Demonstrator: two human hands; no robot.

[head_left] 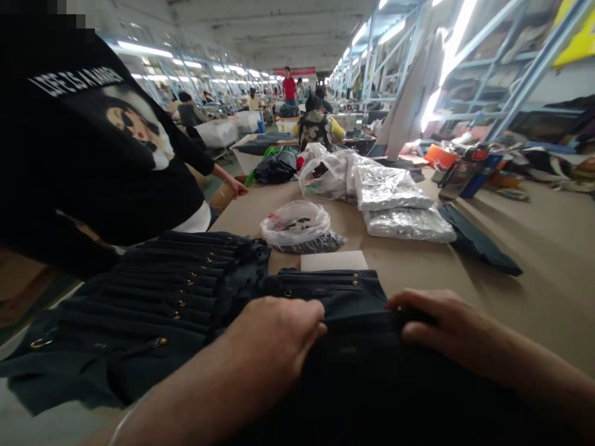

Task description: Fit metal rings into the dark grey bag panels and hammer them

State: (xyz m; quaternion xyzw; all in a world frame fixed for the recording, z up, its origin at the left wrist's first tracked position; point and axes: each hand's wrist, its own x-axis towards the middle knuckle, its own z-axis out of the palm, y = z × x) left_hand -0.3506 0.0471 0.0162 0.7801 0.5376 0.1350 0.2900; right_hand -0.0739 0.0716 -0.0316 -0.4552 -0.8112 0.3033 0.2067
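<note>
A dark fabric panel [360,328] with a small label is stretched between my two hands at the front of the table. My left hand [281,328] is closed on its left side, thumb pressed against the curled fingers. At the right end, my right hand [439,322] pinches the same cloth between thumb and fingers. Just beyond lies a dark zippered piece [332,280] with gold-coloured pulls and a ring. Left of my left hand, a row of overlapping dark zippered pieces [153,291] with gold-coloured hardware covers the table. The lower part of the held panel is lost in shadow.
An open plastic bag of small dark parts [297,226] sits ahead, near a pale card [333,261]. Plastic-wrapped packs [395,192], a dark cloth strip [478,241] and a bottle [460,176] stand farther right. A person in a black top [106,142] stands at left, hand on the table.
</note>
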